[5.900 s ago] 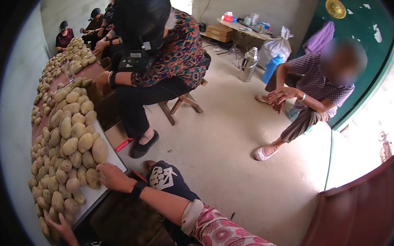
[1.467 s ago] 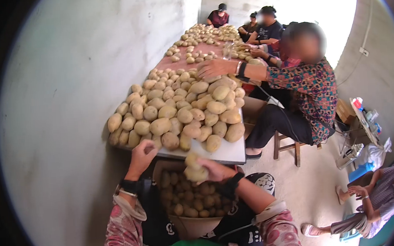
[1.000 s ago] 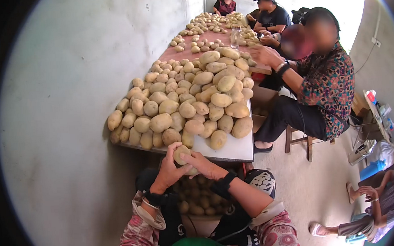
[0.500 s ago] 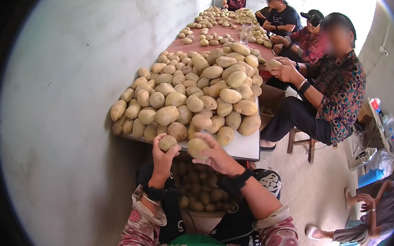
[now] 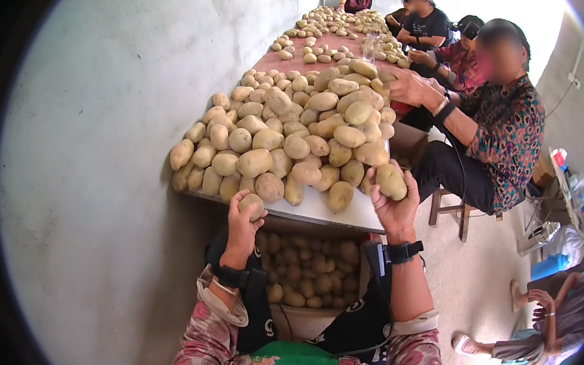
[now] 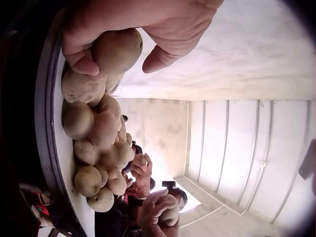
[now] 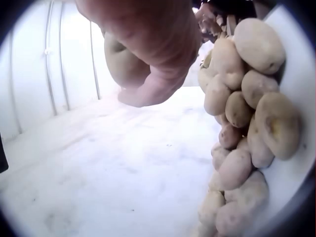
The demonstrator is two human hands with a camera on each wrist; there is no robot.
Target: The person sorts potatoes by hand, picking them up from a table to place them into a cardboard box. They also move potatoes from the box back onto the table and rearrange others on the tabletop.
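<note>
My left hand point(image 5: 241, 231) holds a small potato point(image 5: 251, 206) at the front edge of the table. In the left wrist view this potato point(image 6: 117, 51) sits between the thumb and fingers, close to the pile. To the right, my right hand point(image 5: 399, 209) grips a larger, yellowish potato point(image 5: 391, 182) near the table's front right corner, palm turned up. The right wrist view has that hand point(image 7: 158, 39) curled round its potato point(image 7: 122, 64), partly hiding it. Between and beyond both hands, a heap of potatoes point(image 5: 255, 163) covers the near end of the table.
Below the table edge point(image 5: 294, 214), between the knees, stands a box of potatoes point(image 5: 310, 265). A grey wall point(image 5: 115, 126) runs along the left. Several people sit along the table's right side, the nearest person point(image 5: 503, 143) on a wooden stool. A glass point(image 5: 370, 44) stands farther back.
Earlier the left hand was empty and the right carried potatoes over the box. The hands then met, parted with a potato each, and the right moved out to the right and up.
</note>
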